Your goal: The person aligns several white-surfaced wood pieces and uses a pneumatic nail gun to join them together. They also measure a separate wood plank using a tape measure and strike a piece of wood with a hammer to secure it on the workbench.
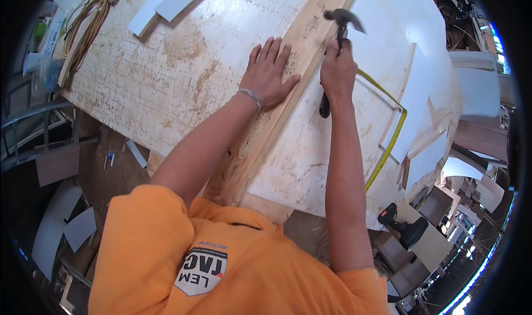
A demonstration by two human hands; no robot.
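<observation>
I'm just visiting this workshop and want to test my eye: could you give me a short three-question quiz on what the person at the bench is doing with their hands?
1. True or false: the right hand grips a dark-handled metal claw hammer.
2. What does the left hand rest on?
A. the coiled tan rope
B. the long pale wooden plank
C. the black cordless drill
3. Fill in: the yellow tape measure lies on the person's ____ side of the plank.

Key:
1. True.
2. B; the palm lies flat across the plank on the worn white worktable.
3. Right.
</observation>
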